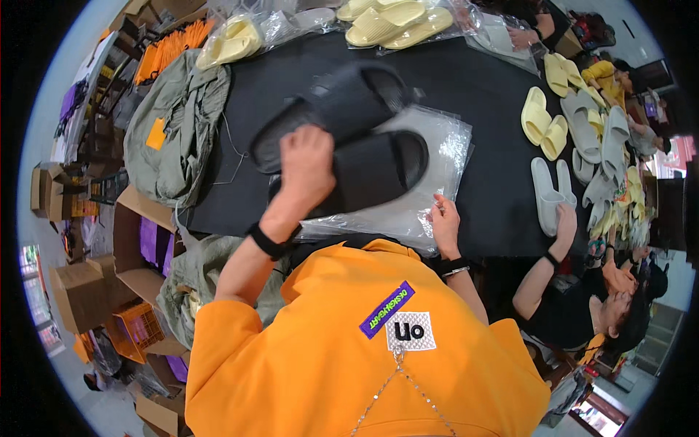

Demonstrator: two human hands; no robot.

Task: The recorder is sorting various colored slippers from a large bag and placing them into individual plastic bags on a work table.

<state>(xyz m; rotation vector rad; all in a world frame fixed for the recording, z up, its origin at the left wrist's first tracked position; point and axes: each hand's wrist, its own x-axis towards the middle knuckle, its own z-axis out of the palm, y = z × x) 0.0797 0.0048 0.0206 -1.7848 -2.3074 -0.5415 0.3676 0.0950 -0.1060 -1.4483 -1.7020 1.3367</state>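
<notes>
My left hand (307, 164) is closed on a pair of black slide sandals, gripping them near their heel ends. The farther slide (357, 98) is slightly blurred and tilted up to the right. Its mate (371, 171) lies nearer me, over a stack of clear plastic bags (445, 146). At the right edge of that stack, my right hand (445, 222) has its fingers pinched together on a bag's edge. Part of the nearer slide is hidden behind my left hand and wrist.
A grey-green cloth sack (171, 131) sits on the black table (502, 167) at left. Yellow slides (397, 25) in clear bags line the far edge. At right are more yellow slides (545, 122) and a co-worker's hand on a grey slide (547, 197). Cardboard boxes (142, 240) stand left.
</notes>
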